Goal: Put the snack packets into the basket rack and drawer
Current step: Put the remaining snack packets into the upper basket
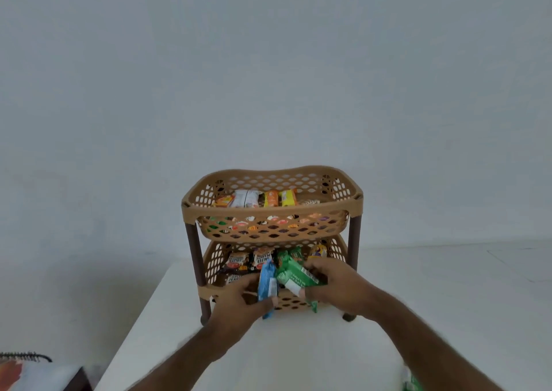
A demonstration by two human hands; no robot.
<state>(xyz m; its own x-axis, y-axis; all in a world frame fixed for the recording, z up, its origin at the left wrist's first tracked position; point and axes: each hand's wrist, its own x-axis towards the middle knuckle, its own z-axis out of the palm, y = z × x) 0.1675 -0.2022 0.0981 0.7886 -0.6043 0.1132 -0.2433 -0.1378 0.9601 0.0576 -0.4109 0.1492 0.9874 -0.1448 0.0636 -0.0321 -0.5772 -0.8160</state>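
A two-tier tan basket rack (271,208) with brown legs stands on the white table (298,348). Its upper basket holds several snack packets (260,198). More packets (249,260) lie in the lower basket (213,259). My left hand (239,299) grips a blue packet (266,283) at the front rim of the lower basket. Beside it, my right hand (337,286) holds green packets (294,275) over that same rim. Both hands are close together in front of the rack.
The rack stands near the far edge of the table, in front of a plain grey wall. A green packet (410,381) shows at the bottom right. At the bottom left lies a spiral-bound book (21,363) on a dark surface.
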